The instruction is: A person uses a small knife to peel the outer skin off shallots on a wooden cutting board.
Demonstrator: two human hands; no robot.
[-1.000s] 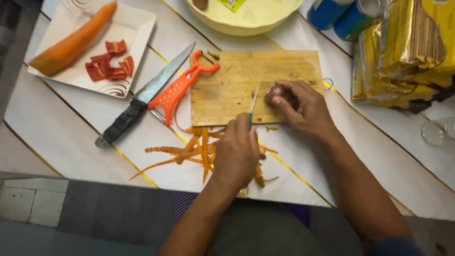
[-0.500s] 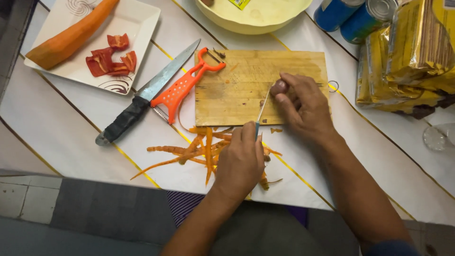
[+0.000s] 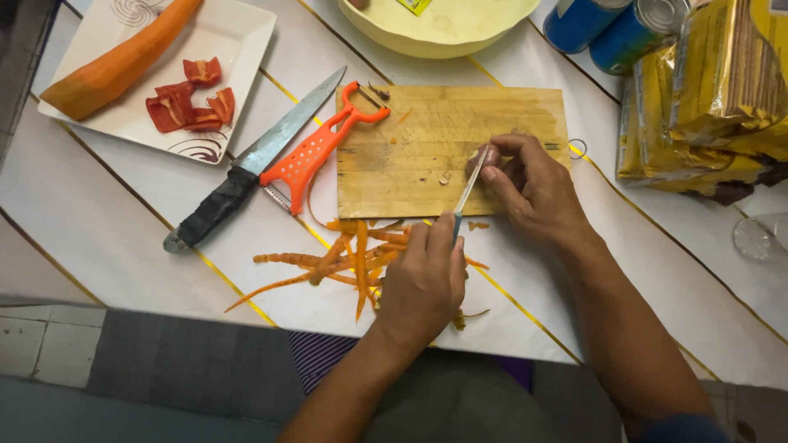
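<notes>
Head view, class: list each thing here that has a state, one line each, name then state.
left hand: closed around small knife handle
right hand: pinching a small piece on the board
small knife: held, blade on the board
cutting board: flat, nearly bare
large knife: lying unused
orange peeler: lying, head on the board
carrot: peeled, whole, on plate
carrot peels: scattered
</notes>
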